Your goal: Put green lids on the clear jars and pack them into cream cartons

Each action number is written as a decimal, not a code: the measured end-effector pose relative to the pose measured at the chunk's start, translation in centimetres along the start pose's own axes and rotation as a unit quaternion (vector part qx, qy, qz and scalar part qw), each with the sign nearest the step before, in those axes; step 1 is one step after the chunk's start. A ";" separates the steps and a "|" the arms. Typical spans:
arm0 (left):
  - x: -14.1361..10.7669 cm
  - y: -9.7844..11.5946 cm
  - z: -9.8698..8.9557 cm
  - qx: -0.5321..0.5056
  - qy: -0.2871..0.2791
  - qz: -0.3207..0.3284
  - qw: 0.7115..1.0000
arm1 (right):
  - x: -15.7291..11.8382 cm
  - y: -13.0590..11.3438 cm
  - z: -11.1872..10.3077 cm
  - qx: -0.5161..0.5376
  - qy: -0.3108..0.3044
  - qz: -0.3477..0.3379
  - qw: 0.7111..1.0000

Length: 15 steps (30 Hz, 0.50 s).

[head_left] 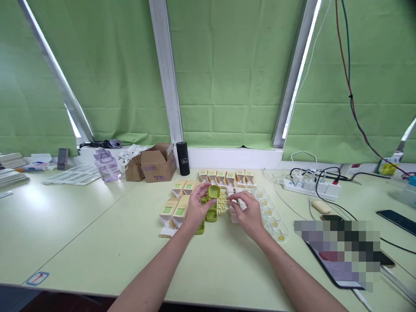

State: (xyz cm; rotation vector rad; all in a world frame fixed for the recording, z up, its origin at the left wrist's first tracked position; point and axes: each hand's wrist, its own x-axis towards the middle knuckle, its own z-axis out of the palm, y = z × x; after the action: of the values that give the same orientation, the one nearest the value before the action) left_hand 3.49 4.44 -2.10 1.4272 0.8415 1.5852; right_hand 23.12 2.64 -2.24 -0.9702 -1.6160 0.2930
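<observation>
Green case (214,191) held up over the desk (97,247).
The left hand (196,209) has it in its grip; the right hand's (249,213) grip is narrow, whether holding anything, one cannot tell.

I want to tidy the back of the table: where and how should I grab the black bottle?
Probably around the middle of the body, coming from the front right. The black bottle stands upright, slim and cylindrical, so a hand should wrap it; the cardboard box crowds its left and the white ledge its back.
</observation>
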 end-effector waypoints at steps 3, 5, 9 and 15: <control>-0.4 0.3 0.2 0.031 -0.017 0.004 0.999 | 0.3 -0.2 0.1 0.128 0.008 0.046 0.991; -0.7 0.5 0.4 0.051 -0.028 0.002 0.998 | 0.5 -0.2 0.2 0.179 0.005 0.071 0.981; -1.1 0.9 0.6 0.076 -0.042 0.001 0.996 | 0.7 0.0 0.4 0.258 0.009 0.138 0.956; -1.2 1.1 0.7 0.100 -0.035 0.003 0.994 | 0.9 0.1 0.5 0.337 0.015 0.219 0.915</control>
State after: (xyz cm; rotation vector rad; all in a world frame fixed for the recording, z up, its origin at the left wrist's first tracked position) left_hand 4.08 2.84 -1.54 1.6169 0.9777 1.4794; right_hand 22.73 3.46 -1.83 -0.7667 -1.1133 1.0624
